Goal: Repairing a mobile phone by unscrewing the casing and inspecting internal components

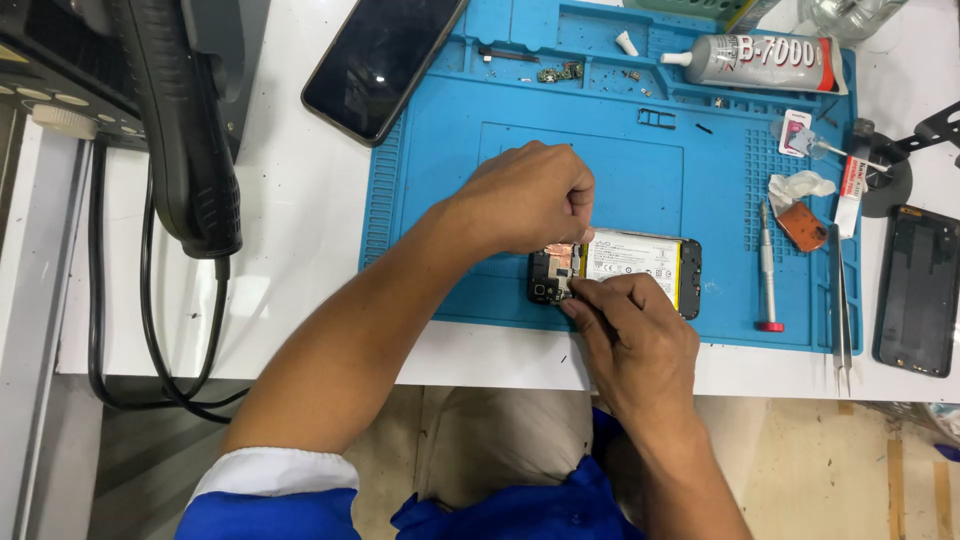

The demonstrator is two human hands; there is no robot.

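A black heat gun (185, 130) hangs at the far left, and a dark phone (380, 55) lies face up beside the blue mat (450, 170) on the white surface (290, 250). The left hand (525, 195) has its grip curled shut, fingertips pinched at the top edge of the opened phone (615, 275) near the mat's front edge. The right hand (630, 330) presses thumb and forefinger closed on the phone's circuit-board end. Further right lie a screwdriver (767, 270), tweezers (840, 300) and a black back cover (918, 290).

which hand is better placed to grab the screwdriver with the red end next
Right, probably. The right hand rests on the opened phone nearer the screwdriver, which lies on the blue mat to its right. The left hand is farther off.
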